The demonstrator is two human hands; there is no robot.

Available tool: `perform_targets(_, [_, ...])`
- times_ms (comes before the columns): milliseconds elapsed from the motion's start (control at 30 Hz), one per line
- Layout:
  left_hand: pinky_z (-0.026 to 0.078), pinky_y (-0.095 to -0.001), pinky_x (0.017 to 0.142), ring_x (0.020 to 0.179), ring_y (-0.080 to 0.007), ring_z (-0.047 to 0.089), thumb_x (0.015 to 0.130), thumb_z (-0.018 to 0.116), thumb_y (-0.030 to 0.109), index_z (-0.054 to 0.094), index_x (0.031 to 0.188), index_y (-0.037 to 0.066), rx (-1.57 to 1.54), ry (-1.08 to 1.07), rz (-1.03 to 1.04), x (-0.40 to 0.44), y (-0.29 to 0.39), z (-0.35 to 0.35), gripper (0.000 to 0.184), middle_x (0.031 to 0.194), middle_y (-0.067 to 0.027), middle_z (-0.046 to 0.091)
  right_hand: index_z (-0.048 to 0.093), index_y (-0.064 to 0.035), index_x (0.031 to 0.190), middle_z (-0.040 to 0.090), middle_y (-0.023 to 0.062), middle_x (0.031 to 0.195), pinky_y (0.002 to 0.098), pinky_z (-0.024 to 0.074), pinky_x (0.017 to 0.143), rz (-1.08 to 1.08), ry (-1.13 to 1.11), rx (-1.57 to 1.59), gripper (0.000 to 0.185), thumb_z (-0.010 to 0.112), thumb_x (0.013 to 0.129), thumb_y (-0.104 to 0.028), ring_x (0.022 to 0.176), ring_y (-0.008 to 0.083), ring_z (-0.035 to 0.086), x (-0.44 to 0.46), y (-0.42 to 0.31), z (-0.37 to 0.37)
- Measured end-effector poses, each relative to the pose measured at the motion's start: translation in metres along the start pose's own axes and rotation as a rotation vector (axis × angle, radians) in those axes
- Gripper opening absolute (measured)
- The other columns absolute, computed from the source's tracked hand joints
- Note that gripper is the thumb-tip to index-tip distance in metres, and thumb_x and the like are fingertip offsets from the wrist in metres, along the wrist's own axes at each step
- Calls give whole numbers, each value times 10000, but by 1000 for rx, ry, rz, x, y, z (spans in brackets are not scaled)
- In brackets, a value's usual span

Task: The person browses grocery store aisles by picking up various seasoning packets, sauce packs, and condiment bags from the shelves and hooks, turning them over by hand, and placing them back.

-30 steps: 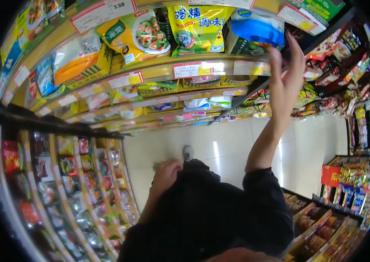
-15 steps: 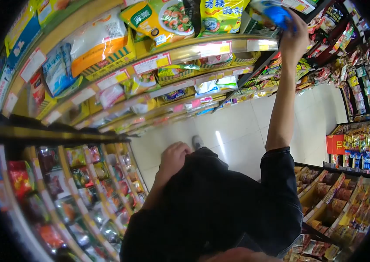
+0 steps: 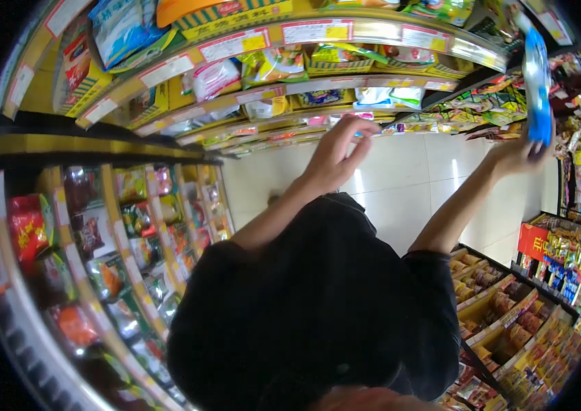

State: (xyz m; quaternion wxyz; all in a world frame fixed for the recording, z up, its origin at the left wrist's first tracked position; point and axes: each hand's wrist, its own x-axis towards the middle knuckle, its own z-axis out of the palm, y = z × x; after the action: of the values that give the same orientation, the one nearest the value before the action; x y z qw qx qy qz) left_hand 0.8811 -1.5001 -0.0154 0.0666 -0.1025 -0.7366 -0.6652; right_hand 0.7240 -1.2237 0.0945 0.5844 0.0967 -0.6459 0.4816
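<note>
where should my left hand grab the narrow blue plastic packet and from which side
The narrow blue plastic packet is probably best pinched mid-length, from the left: the right hand holds its lower end, leaving its long upper stretch free for the left hand.

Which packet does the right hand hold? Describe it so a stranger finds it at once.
Start at the big black shirt and follow the right arm out over the pale floor. At its end, the right hand grips the blue packet. Unlike the shelved packets, it is held in the air, showing as a narrow bright strip.
</note>
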Motion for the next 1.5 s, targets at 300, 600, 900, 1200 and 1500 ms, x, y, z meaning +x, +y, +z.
perform_targets(300, [489, -403, 1060, 1242, -232, 604, 893, 805, 304, 513, 1422, 28, -832, 88, -337, -25, 7, 4, 665, 1345, -115, 640, 729, -111, 1237, 618, 145, 1292, 514, 470, 1080, -77, -833, -81, 402, 772, 839, -78, 1249, 365, 581, -208, -107, -86])
perform_targets(600, [550, -340, 924, 1027, -196, 694, 860, 768, 10, 625, 1254, 18, -526, 720, -522, -123, -29, -82, 419, 1151, -98, 726, 722, -17, 1197, 633, 162, 1294, 431, 503, 1024, 436, -1349, 361, 319, 704, 922, -179, 1247, 306, 600, -198, -115, -20])
perform_targets(900, [517, -284, 870, 979, -122, 649, 971, 730, 274, 645, 1218, 27, -530, 588, -427, -104, -11, -80, 359, 1096, -54, 706, 666, 4, 1178, 732, 42, 974, 271, 525, 784, 1229, -1471, 510, 349, 679, 1012, -302, 884, 105, 658, -218, -160, 19])
perform_targets(1200, [519, -265, 839, 928, -107, 650, 1031, 615, 459, 652, 1186, 19, -636, 598, -493, -104, -35, -74, 468, 1058, -43, 712, 706, -5, 1069, 712, 21, 891, 255, 482, 686, 1159, -1575, 480, 359, 643, 1034, -356, 767, 67, 599, -235, -140, 11])
perform_targets(1500, [527, -328, 914, 1000, -166, 664, 1045, 581, 465, 608, 1258, -2, -501, 881, -532, -182, -46, -120, 513, 1120, -83, 700, 626, -53, 1319, 689, 160, 1111, 365, 554, 682, 293, -1139, 83, 393, 669, 985, -256, 831, 252, 703, -222, -150, 131])
